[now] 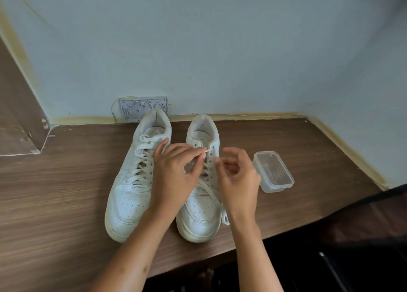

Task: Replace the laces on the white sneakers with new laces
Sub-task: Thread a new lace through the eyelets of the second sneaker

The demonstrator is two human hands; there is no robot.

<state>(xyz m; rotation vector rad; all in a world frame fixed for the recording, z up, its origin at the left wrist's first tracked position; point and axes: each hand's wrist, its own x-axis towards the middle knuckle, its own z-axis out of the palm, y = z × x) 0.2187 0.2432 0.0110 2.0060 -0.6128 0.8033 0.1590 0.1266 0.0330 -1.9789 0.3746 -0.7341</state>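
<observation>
The left hand point(176, 175) has its grip pinched on the stiff tip of a lace point(207, 151), thumb and forefinger closed round it, the tip aimed at an upper eyelet on the right sneaker point(201, 194). The right hand point(236, 177) hovers just beside it, fingers curled in over the eyelet row; it seems to be nipping something small at the fingertips, but I cannot tell whether it really holds the lace or only steadies the flap. Taking the right sneaker as the mark: it stands on the wooden table point(55, 192) with its heel toward the wall, and the left sneaker point(134, 181) sits just beside it, parallel. That one is laced all the way up, the ends lying loose at its collar. The right sneaker is only part done: lace crosses the lower eyelets, several upper holes show bare, and a loose run of lace trails down its outer side toward the toe. So I judge the job past halfway, with the top eyelets of this shoe and the tying left. Both shoes are white leather, scuffed and greyed, with perforated toes and yellowing soles. On the far side of the right sneaker from its partner stands a clear plastic container point(273, 172).
</observation>
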